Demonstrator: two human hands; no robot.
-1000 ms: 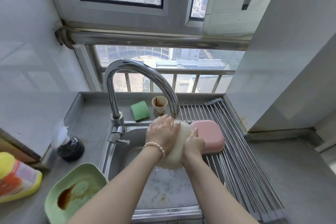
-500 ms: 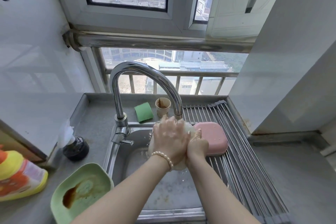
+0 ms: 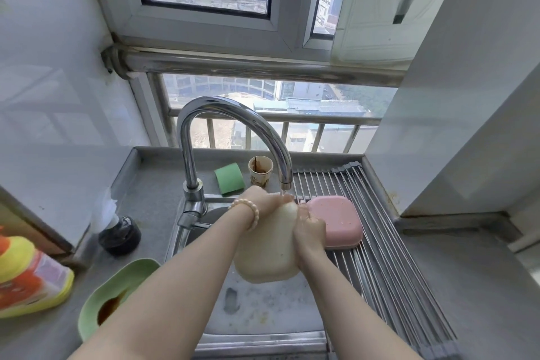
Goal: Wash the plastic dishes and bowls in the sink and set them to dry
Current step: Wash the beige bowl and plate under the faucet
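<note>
At the centre of the frame, a cream plastic dish was held on edge over the sink, with its upper end directly beneath the faucet outlet, where a thin stream of water fell. The left hand gripped the upper end of the dish from the left, its fingers curled over the top edge; a bead bracelet circled its wrist. The right hand gripped the right edge of the dish, fingers wrapped around the rim. Just right of the hands, a pink dish lay upside down on the roll-up drying rack, which covered the right side of the sink. At the lower left of the frame, a green dish with brown residue rested on the tabletop, partly hidden by the left forearm. Behind the faucet, a green sponge and a stained paper cup stood side by side. A yellow and orange bottle lay at the left edge of the frame, and a dark round object sat near the wall to its right.
</note>
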